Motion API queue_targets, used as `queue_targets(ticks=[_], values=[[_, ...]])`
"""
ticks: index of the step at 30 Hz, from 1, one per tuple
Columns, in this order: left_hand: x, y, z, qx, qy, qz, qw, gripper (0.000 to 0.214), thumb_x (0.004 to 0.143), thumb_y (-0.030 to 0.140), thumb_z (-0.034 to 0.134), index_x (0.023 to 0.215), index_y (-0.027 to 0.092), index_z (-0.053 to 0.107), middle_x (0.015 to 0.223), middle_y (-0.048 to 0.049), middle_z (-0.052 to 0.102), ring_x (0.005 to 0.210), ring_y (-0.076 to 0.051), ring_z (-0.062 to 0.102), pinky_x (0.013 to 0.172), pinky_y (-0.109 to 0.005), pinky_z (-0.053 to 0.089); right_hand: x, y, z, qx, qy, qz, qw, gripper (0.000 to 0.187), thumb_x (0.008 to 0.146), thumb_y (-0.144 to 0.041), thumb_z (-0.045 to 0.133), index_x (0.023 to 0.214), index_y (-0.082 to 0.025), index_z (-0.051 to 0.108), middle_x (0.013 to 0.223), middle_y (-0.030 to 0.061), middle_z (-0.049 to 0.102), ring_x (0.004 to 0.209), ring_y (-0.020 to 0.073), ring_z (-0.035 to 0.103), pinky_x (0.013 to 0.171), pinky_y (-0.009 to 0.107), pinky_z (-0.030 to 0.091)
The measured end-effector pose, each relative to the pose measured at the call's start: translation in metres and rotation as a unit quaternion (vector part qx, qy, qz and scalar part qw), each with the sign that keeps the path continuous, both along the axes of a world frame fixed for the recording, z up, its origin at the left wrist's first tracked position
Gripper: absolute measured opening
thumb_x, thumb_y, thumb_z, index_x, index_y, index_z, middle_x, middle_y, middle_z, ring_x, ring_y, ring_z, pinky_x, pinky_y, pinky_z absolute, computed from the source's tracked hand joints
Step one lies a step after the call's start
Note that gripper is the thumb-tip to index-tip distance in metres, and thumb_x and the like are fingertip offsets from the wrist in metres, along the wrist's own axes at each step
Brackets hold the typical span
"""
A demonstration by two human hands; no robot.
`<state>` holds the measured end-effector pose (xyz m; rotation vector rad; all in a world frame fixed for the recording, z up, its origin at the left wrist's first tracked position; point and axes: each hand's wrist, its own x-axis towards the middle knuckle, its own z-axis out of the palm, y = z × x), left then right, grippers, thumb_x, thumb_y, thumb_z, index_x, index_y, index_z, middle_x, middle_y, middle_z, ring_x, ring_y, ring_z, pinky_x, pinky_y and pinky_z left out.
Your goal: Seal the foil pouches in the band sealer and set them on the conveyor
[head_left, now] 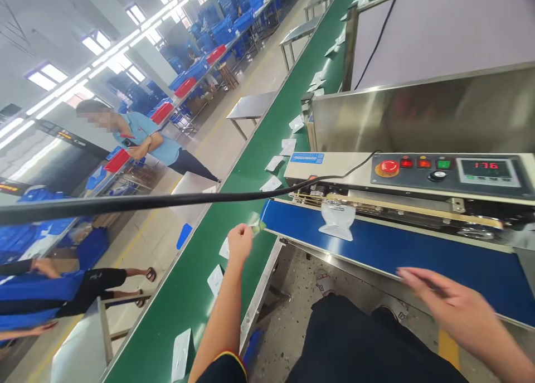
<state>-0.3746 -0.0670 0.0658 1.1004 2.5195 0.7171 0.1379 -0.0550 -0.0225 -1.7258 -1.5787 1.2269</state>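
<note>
My left hand (240, 242) is closed in a pinch above the green conveyor belt. Between its fingertips is a small whitish-green packet (259, 226), partly hidden and blurred, close to the near end of the blue belt (393, 255). A silvery pouch (337, 220) lies on that blue belt, its upper edge in the band sealing machine (334, 168). My right hand (449, 299) hovers at the blue belt's front edge, somewhat blurred, with its fingers stretched out and nothing visible in it. Several white pouches, such as one pouch (215, 280) beside my left forearm, lie on the green belt (228, 204).
A black cable (200, 199) crosses the view in front of the green belt. The sealer's control panel (449, 171) reads 176. Beyond the belt, one person in light blue (142, 132) stands with folded arms; another person in dark blue (62, 294) is at lower left. Steel side tables (251, 105) line the belt.
</note>
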Motion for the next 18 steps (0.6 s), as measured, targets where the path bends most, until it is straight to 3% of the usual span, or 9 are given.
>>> queue_targets(ticks=[3, 4, 6, 9, 12, 15, 18], values=[[0.074, 0.015, 0.027, 0.037, -0.110, -0.193, 0.974, 0.024, 0.083, 0.028, 0.059, 0.060, 0.022, 0.056, 0.062, 0.0008, 0.050, 0.067, -0.016, 0.047, 0.063, -0.027, 0.039, -0.063, 0.017, 0.044, 0.079, 0.093, 0.096, 0.988, 0.061, 0.098, -0.074, 0.064, 0.134, -0.029, 0.083, 0.140, 0.0121, 0.078, 0.127, 0.0395, 0.075, 0.111, 0.056, 0.063], [0.103, 0.024, 0.030, 0.044, -0.146, -0.254, 0.955, 0.023, 0.081, 0.028, 0.061, 0.060, 0.021, 0.057, 0.063, 0.0007, 0.051, 0.068, -0.016, 0.047, 0.064, -0.027, 0.039, -0.075, 0.023, 0.055, 0.108, 0.105, 0.116, 0.982, 0.065, 0.100, -0.071, 0.064, 0.145, -0.027, 0.078, 0.152, 0.0122, 0.071, 0.138, 0.0387, 0.069, 0.118, 0.056, 0.058], [0.164, 0.045, 0.027, 0.040, -0.234, -0.340, 0.910, 0.025, 0.081, 0.031, 0.065, 0.059, 0.020, 0.058, 0.062, 0.0010, 0.051, 0.067, -0.015, 0.047, 0.063, -0.026, 0.039, -0.078, 0.033, 0.068, 0.147, 0.116, 0.129, 0.974, 0.064, 0.101, -0.069, 0.063, 0.145, -0.025, 0.077, 0.155, 0.0125, 0.069, 0.141, 0.0366, 0.067, 0.121, 0.052, 0.056], [0.256, 0.068, 0.005, 0.026, -0.406, -0.363, 0.838, 0.036, 0.087, 0.046, 0.068, 0.064, 0.019, 0.062, 0.064, 0.0003, 0.054, 0.067, -0.014, 0.048, 0.065, -0.026, 0.042, -0.038, 0.037, 0.065, 0.125, 0.105, 0.063, 0.985, 0.055, 0.100, -0.073, 0.064, 0.112, -0.024, 0.086, 0.119, 0.0115, 0.084, 0.109, 0.0324, 0.079, 0.100, 0.041, 0.065], [0.339, 0.069, -0.027, 0.043, -0.519, -0.334, 0.786, 0.053, 0.091, 0.067, 0.069, 0.083, 0.015, 0.074, 0.076, -0.0031, 0.064, 0.070, -0.015, 0.052, 0.069, -0.028, 0.046, 0.028, 0.029, 0.045, 0.090, 0.076, -0.117, 0.986, 0.061, 0.091, -0.078, 0.069, 0.100, -0.021, 0.086, 0.100, 0.0114, 0.085, 0.090, 0.0310, 0.079, 0.080, 0.035, 0.065], [0.406, 0.062, -0.056, 0.044, -0.490, -0.347, 0.799, 0.057, 0.092, 0.070, 0.070, 0.088, 0.014, 0.079, 0.073, -0.0012, 0.062, 0.068, -0.014, 0.048, 0.066, -0.027, 0.039, 0.087, 0.020, 0.021, 0.074, 0.039, -0.244, 0.966, 0.067, 0.081, -0.081, 0.071, 0.099, -0.018, 0.088, 0.098, 0.0134, 0.084, 0.089, 0.0340, 0.079, 0.075, 0.035, 0.064], [0.454, 0.071, -0.078, 0.020, -0.422, -0.337, 0.841, 0.052, 0.096, 0.062, 0.069, 0.069, 0.017, 0.073, 0.062, 0.0028, 0.050, 0.064, -0.013, 0.041, 0.063, -0.027, 0.033, 0.130, 0.025, -0.001, 0.042, -0.017, -0.315, 0.948, 0.063, 0.076, -0.077, 0.070, 0.090, -0.018, 0.086, 0.085, 0.0138, 0.081, 0.084, 0.0350, 0.077, 0.069, 0.036, 0.063]])
